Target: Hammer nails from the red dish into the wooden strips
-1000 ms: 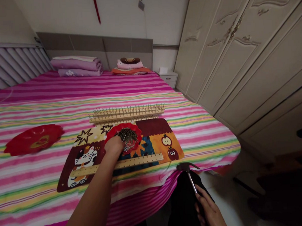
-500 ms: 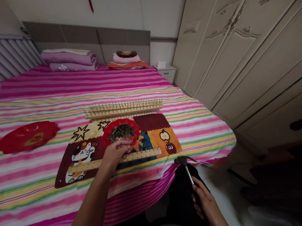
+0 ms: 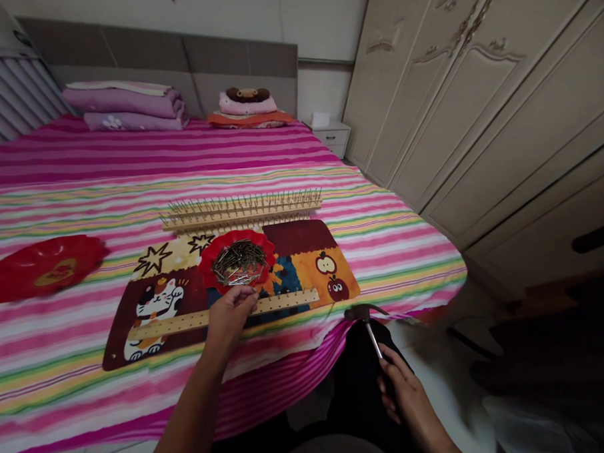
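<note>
My left hand (image 3: 231,311) pinches a nail, mostly hidden by the fingertips, over a long wooden strip (image 3: 186,323) with rows of holes. Small nails stand along the strip's right part. Just beyond that hand, a red scalloped bowl (image 3: 210,278) holds a heap of loose nails (image 3: 241,261). Low on the right, my right hand (image 3: 402,386) is wrapped round the handle of a claw hammer (image 3: 369,324), whose head lies by the bed edge, above my dark-clothed leg. Under strip and bowl is a patterned mat (image 3: 302,240) with a cat and apples.
Behind the bowl lie wooden strips (image 3: 241,214) bristling with upright nails. A red scalloped tray (image 3: 43,264) rests at the left on the striped bedspread (image 3: 393,249). Folded bedding (image 3: 121,104) is piled by the headboard. A wardrobe (image 3: 457,119) stands along the right.
My left hand has drawn back slightly from the bowl's near rim to the wooden strip, still pinching. The right hand keeps the hammer nearly in place. The view has tilted down a little.
</note>
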A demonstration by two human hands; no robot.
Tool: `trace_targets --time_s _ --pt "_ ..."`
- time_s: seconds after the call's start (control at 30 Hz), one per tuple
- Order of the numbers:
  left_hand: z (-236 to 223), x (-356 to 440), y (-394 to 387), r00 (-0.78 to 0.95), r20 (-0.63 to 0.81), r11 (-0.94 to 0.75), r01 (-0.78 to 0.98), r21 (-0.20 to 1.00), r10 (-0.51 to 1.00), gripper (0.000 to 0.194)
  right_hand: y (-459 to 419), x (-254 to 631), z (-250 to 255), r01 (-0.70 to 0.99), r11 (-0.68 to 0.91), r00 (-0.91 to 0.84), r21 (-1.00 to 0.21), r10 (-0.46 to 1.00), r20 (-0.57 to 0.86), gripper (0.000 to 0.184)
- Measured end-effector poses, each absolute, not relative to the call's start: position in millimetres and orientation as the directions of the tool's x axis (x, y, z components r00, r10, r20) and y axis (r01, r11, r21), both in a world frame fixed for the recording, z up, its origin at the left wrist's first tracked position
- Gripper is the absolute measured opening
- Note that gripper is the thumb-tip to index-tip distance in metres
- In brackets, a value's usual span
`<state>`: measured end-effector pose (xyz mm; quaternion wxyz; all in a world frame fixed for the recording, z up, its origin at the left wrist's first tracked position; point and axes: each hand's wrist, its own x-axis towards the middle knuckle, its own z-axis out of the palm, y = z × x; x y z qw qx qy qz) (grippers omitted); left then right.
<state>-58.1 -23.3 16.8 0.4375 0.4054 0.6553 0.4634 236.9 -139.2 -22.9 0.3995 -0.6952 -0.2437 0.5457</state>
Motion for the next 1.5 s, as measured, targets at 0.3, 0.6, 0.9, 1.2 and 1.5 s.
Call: trace_targets --time_s 0.3,0.6,0.9,1.2,1.5 --pt "14 -59 -25 -0.279 -0.121 0.206 0.298 0.932 0.953 0.028 -140 239 -28 -0.08 -0.562 0.28 -0.823 0.78 -0.559 0.065" --pt "11 -60 -29 -0.253 -0.058 0.18 0.49 0.853 0.966 0.023 -139 239 -28 -0.072 -0.564 0.288 -0.823 0.778 -0.559 0.066" --pt "4 -57 -31 -0.217 0.139 0.018 0.594 0.804 0.966 0.017 -135 214 4 0.183 -0.359 0.089 -0.915 0.933 -0.348 0.06" --pt "1 -61 -30 -0.184 0.178 -0.023 0.632 0.775 0.967 0.011 -81 150 58 0.46 0.304 -0.381 -0.834 0.916 0.124 0.042" --pt "-6 -61 -31 -0.151 0.191 -0.048 0.651 0.758 0.97 0.011 -101 177 55 0.506 0.2 -0.343 -0.839 0.939 0.017 0.043"
